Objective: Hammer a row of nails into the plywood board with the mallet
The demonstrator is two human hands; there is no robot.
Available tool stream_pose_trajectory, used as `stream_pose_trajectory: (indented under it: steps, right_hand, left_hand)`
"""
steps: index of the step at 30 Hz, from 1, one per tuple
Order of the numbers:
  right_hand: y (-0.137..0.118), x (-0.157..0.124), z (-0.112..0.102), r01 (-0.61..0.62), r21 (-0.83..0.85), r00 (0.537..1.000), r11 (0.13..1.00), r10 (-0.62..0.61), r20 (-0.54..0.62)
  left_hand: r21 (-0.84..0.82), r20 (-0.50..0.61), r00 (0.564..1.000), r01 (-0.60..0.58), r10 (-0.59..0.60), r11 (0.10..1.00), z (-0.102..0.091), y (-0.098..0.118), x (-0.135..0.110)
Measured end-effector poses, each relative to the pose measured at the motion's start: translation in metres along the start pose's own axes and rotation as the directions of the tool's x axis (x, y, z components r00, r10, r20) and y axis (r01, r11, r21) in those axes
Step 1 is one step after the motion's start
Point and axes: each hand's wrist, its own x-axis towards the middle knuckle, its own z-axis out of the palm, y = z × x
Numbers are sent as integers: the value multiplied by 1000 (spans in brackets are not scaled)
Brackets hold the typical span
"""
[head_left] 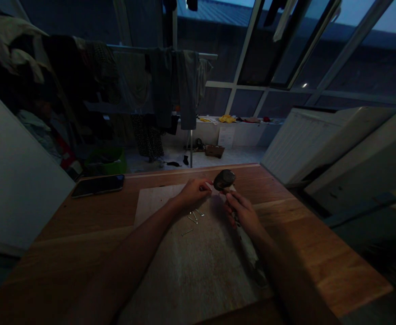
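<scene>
My right hand [241,210] is wrapped round the handle of a hammer [224,179], whose dark, blunt head is raised over the far part of a pale wooden board [184,266]. The handle runs back under my right forearm. Close to the left of the hammer head, my left hand [195,192] is closed in a pinch, low over the board. Anything between its fingertips is too small and dim to make out. Several loose nails [193,220] lie on the board just below my left hand, with a single nail [187,232] a little nearer to me.
The board rests on a wooden table [306,234]. A phone [98,185] lies at the table's far left. Beyond the far edge stand a clothes rack [191,144] hung with laundry and a green basket [117,162]. A white ribbed panel [299,140] is at the right.
</scene>
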Motion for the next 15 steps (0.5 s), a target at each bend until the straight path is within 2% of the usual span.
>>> stream_pose_trajectory:
  steps: [4,8,12,15]
  right_hand:
    - [1,-1,4,38,-9,999,999,-38,26]
    - [2,-1,5,24,-69,998,997,-20,52]
    - [5,-1,4,51,-67,998,996,-49,38]
    - [10,1,2,28,-78,998,997,-23,61]
  left_hand:
    - [-3,2,1000,-5,5,1000,0,0,1]
    - [19,-12,1000,1,-1,1000,1,-1,2]
    - [7,-14,1000,22,-21,1000,2,-3,2]
    - [-6,-16,1000,10,-10,1000,4,-6,2]
